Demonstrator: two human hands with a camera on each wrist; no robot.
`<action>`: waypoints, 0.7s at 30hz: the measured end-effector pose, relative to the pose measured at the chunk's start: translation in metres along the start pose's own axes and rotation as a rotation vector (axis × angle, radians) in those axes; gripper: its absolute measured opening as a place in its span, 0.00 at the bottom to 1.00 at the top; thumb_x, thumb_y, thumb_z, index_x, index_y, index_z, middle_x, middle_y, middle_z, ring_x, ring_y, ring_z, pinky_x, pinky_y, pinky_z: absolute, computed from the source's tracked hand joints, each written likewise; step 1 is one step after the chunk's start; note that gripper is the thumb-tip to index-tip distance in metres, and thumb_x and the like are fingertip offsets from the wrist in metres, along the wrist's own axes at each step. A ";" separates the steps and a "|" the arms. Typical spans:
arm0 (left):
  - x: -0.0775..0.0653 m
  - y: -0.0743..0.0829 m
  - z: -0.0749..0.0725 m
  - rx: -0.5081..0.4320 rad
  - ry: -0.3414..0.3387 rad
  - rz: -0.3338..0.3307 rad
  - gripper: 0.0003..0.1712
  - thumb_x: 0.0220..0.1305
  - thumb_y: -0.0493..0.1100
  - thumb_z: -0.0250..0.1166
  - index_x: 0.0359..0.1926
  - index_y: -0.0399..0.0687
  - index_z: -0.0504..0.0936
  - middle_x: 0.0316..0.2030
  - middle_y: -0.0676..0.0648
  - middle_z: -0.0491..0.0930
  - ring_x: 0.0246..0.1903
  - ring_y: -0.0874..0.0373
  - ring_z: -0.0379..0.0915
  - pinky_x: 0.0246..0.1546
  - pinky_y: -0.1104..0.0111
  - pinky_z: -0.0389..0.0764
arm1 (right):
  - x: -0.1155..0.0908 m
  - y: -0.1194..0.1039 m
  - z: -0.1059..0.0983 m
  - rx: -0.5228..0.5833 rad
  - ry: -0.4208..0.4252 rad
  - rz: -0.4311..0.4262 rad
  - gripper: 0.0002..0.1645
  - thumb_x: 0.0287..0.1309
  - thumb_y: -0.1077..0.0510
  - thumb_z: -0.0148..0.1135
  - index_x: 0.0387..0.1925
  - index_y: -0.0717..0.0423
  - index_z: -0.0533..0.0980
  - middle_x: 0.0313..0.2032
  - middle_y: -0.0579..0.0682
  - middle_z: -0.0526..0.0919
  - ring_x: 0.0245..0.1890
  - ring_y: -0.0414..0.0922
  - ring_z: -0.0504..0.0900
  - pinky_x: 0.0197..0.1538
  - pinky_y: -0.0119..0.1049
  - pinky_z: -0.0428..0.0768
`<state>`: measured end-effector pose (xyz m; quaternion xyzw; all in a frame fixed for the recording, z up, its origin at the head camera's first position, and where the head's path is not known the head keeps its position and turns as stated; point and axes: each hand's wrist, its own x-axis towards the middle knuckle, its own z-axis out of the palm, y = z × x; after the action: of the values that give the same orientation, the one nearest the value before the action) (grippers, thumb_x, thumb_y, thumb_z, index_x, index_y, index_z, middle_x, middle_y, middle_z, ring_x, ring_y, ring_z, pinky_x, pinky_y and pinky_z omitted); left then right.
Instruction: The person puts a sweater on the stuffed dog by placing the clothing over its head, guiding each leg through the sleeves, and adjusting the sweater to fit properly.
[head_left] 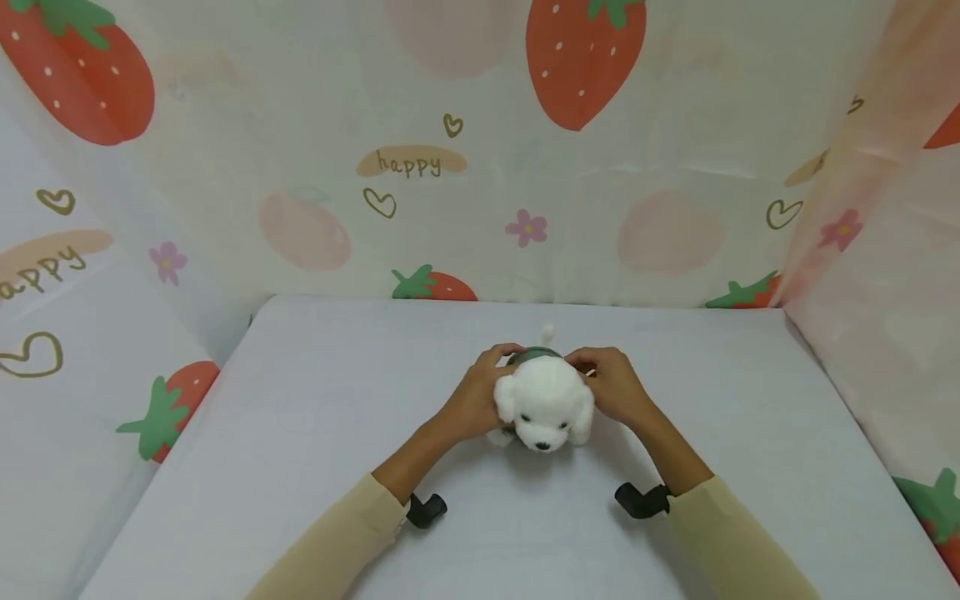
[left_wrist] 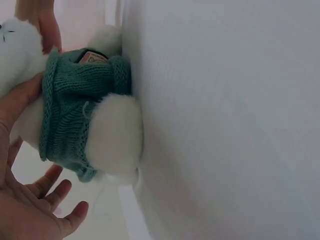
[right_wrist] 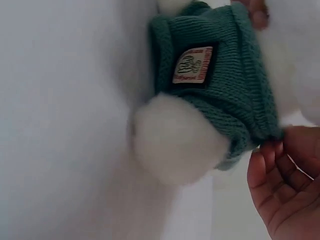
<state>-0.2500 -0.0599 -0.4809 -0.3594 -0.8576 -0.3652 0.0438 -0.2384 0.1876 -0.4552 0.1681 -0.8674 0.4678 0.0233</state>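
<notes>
A white plush dog with floppy ears stands on the white table, its face toward me. It wears a green knitted sweater with a sewn-on label. From the left, my left hand holds the dog around its neck and side; the thumb lies at the sweater's collar and several fingers spread loosely behind, as the left wrist view shows. On the other side my right hand pinches the sweater's collar edge between thumb and fingers. Its fingertips are partly hidden in the head view by the dog's ear.
The white tabletop extends around the dog. Behind it and at both sides hang curtains printed with strawberries, hearts and flowers. A black wrist mount shows under the left sleeve and a second black mount by the right sleeve.
</notes>
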 end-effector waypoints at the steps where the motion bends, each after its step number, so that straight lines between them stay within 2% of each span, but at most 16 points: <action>1: -0.001 0.001 -0.001 0.016 0.006 -0.004 0.29 0.48 0.40 0.82 0.54 0.47 0.85 0.69 0.44 0.66 0.68 0.43 0.61 0.60 0.42 0.69 | 0.001 -0.001 0.000 0.051 -0.025 0.013 0.08 0.67 0.65 0.63 0.43 0.63 0.85 0.40 0.54 0.88 0.41 0.48 0.84 0.43 0.39 0.82; 5: -0.002 0.003 -0.003 0.070 0.036 0.003 0.28 0.47 0.42 0.83 0.52 0.49 0.86 0.67 0.44 0.68 0.67 0.44 0.63 0.59 0.42 0.70 | 0.001 -0.003 -0.003 0.277 -0.110 0.105 0.08 0.68 0.68 0.59 0.44 0.68 0.82 0.43 0.55 0.85 0.46 0.48 0.81 0.49 0.36 0.79; 7: -0.002 0.004 -0.003 0.071 0.038 0.010 0.28 0.48 0.42 0.82 0.52 0.50 0.86 0.67 0.43 0.68 0.67 0.43 0.63 0.59 0.43 0.71 | 0.000 -0.002 -0.004 0.325 -0.126 0.139 0.08 0.67 0.67 0.60 0.43 0.67 0.82 0.43 0.55 0.85 0.48 0.48 0.80 0.52 0.38 0.78; 9: -0.002 0.004 -0.004 0.050 0.026 0.009 0.29 0.50 0.41 0.81 0.55 0.50 0.85 0.68 0.42 0.67 0.68 0.43 0.62 0.60 0.44 0.71 | -0.001 -0.003 -0.006 0.293 -0.124 0.139 0.08 0.67 0.65 0.62 0.44 0.64 0.83 0.44 0.54 0.86 0.51 0.49 0.81 0.54 0.42 0.78; 12: -0.004 0.004 -0.005 -0.002 0.004 -0.008 0.36 0.52 0.41 0.80 0.63 0.51 0.79 0.69 0.40 0.63 0.67 0.44 0.62 0.60 0.49 0.74 | -0.006 -0.004 -0.008 0.204 -0.083 0.110 0.10 0.68 0.61 0.63 0.47 0.60 0.84 0.46 0.53 0.86 0.50 0.49 0.82 0.53 0.45 0.78; 14: -0.008 0.003 -0.005 -0.046 -0.004 -0.043 0.41 0.54 0.39 0.79 0.69 0.53 0.73 0.68 0.41 0.63 0.66 0.46 0.63 0.61 0.52 0.74 | -0.012 -0.005 -0.008 0.125 -0.044 0.088 0.10 0.68 0.59 0.64 0.47 0.59 0.84 0.45 0.53 0.87 0.47 0.49 0.84 0.51 0.46 0.80; 16: -0.013 0.003 -0.005 -0.092 0.002 -0.103 0.44 0.54 0.37 0.78 0.70 0.54 0.69 0.64 0.42 0.65 0.62 0.49 0.67 0.58 0.54 0.76 | -0.020 -0.005 -0.008 0.042 -0.012 0.078 0.10 0.67 0.59 0.66 0.46 0.57 0.85 0.42 0.51 0.88 0.43 0.47 0.84 0.47 0.43 0.80; 19: -0.021 0.007 -0.006 -0.132 0.015 -0.202 0.39 0.54 0.34 0.77 0.65 0.50 0.70 0.56 0.43 0.72 0.54 0.51 0.72 0.52 0.57 0.78 | -0.031 -0.005 -0.007 -0.040 0.008 0.086 0.07 0.63 0.60 0.69 0.42 0.56 0.85 0.37 0.47 0.88 0.39 0.45 0.84 0.44 0.43 0.81; 21: -0.023 0.012 -0.008 -0.118 0.018 -0.261 0.34 0.55 0.36 0.76 0.61 0.48 0.72 0.50 0.45 0.75 0.48 0.53 0.74 0.46 0.60 0.79 | -0.034 -0.004 -0.007 -0.058 0.012 0.093 0.06 0.60 0.61 0.70 0.40 0.55 0.86 0.36 0.47 0.88 0.38 0.44 0.84 0.43 0.43 0.80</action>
<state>-0.2270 -0.0735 -0.4757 -0.2437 -0.8737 -0.4206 -0.0177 -0.2056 0.2002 -0.4550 0.1240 -0.8873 0.4440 0.0119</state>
